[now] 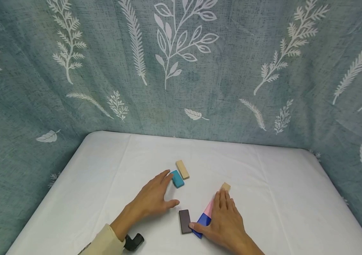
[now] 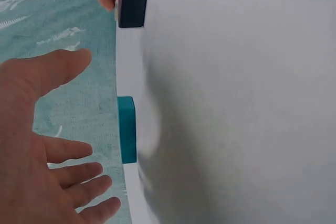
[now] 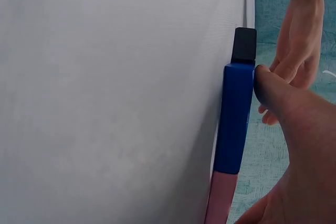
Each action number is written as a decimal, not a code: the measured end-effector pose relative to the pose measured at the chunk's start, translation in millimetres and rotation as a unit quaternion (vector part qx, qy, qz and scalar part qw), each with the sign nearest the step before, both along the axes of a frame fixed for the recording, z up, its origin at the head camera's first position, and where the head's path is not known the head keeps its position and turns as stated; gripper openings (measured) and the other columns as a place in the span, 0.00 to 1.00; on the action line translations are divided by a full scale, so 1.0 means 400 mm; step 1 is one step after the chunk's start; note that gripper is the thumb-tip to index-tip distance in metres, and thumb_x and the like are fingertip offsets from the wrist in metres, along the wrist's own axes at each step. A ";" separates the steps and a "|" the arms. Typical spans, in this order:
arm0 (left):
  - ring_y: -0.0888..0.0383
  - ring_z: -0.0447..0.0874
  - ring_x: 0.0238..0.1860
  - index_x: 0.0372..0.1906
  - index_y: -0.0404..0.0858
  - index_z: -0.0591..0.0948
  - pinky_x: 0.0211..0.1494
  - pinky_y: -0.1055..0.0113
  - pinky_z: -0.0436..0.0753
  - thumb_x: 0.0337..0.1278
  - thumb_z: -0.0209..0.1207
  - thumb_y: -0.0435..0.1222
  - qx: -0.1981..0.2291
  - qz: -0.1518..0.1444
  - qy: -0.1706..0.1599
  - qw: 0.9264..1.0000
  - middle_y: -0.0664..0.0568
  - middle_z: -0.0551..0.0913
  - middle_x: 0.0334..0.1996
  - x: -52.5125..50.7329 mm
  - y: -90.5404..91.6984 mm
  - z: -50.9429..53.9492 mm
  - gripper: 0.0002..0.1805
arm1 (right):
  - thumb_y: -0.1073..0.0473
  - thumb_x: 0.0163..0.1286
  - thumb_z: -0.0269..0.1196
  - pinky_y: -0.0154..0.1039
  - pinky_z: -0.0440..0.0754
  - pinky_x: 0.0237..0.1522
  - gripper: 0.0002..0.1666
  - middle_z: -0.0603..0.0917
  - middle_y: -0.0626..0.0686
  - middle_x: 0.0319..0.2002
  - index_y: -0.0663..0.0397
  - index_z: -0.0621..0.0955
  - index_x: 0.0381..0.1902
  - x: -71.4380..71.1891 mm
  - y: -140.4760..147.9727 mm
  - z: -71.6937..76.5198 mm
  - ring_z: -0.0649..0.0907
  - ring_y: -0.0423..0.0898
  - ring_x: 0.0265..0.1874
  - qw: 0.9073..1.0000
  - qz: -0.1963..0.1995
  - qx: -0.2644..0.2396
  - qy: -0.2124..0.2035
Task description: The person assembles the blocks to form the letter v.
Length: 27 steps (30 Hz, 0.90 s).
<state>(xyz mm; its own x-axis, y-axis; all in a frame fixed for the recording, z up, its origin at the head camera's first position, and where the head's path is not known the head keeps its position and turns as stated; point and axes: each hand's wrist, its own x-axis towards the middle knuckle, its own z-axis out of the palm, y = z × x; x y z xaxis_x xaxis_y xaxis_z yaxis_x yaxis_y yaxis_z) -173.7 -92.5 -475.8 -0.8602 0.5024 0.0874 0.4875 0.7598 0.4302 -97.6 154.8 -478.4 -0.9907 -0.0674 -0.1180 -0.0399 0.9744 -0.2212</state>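
Left hand (image 1: 155, 198): fingers spread wide, thumb out, nothing gripped. Its fingertips are at the teal rectangular block (image 1: 178, 180); contact can't be told. Right hand (image 1: 225, 219): palm down, fingers straight and together, not curled round anything. It lies over a slanted row: glossy blue rectangular block (image 1: 204, 220) on the near side, pink block (image 1: 209, 209) meeting it end to end, pale wooden block (image 1: 225, 186) poking out past the fingertips. The join between pink and pale wood is hidden under the fingers. Right thumb is out across the blue block, its tip by the dark grey-brown rectangular block (image 1: 185, 222), which lies just left of the blue one. A second, longer light wooden block (image 1: 182, 169) lies just beyond the teal one. Black rounded object (image 1: 134, 242) beside the cream left sleeve (image 1: 106, 242). All blocks lie flat on the white-cloth-covered bench (image 1: 104, 177). Behind: grey-green curtain (image 1: 225, 71) with white leaf prints.
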 end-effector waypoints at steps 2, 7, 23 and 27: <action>0.43 0.63 0.74 0.76 0.35 0.64 0.71 0.46 0.68 0.56 0.67 0.58 0.002 0.007 -0.003 1.000 0.40 0.62 0.75 -0.009 0.000 -0.003 0.50 | 0.10 0.45 0.58 0.62 0.52 0.74 0.86 0.50 0.77 0.75 0.79 0.54 0.75 0.001 -0.001 -0.002 0.53 0.69 0.76 1.000 -0.002 0.002 -0.003; 0.43 0.65 0.73 0.76 0.33 0.64 0.68 0.45 0.72 0.56 0.67 0.57 0.008 0.021 -0.015 1.000 0.41 0.63 0.74 -0.033 0.000 -0.007 0.50 | 0.09 0.45 0.58 0.61 0.51 0.75 0.86 0.50 0.76 0.75 0.79 0.54 0.75 -0.001 -0.002 -0.007 0.53 0.69 0.76 1.000 -0.003 0.006 -0.010; 0.42 0.68 0.71 0.73 0.30 0.67 0.67 0.46 0.73 0.56 0.70 0.54 0.010 0.050 -0.018 0.999 0.39 0.68 0.71 -0.101 0.015 -0.023 0.48 | 0.09 0.45 0.57 0.61 0.50 0.75 0.86 0.49 0.76 0.76 0.79 0.54 0.75 0.000 -0.007 0.005 0.53 0.69 0.76 1.000 0.000 0.004 -0.016; 0.42 0.69 0.69 0.72 0.30 0.68 0.68 0.47 0.72 0.55 0.70 0.53 0.005 0.051 -0.013 0.999 0.39 0.70 0.69 -0.109 0.012 -0.024 0.47 | 0.10 0.45 0.58 0.61 0.50 0.75 0.86 0.50 0.77 0.75 0.79 0.54 0.75 0.004 -0.010 0.005 0.53 0.68 0.76 1.000 0.004 0.005 -0.019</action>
<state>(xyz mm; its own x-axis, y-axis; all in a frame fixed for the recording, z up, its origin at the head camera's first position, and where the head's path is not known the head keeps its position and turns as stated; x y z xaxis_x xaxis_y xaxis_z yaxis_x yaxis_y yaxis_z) -217.2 -87.6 -485.2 -0.9087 0.4119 0.0687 0.3968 0.8004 0.4493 -96.1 150.6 -476.2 -0.9849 -0.0747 -0.1560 -0.0405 0.9764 -0.2123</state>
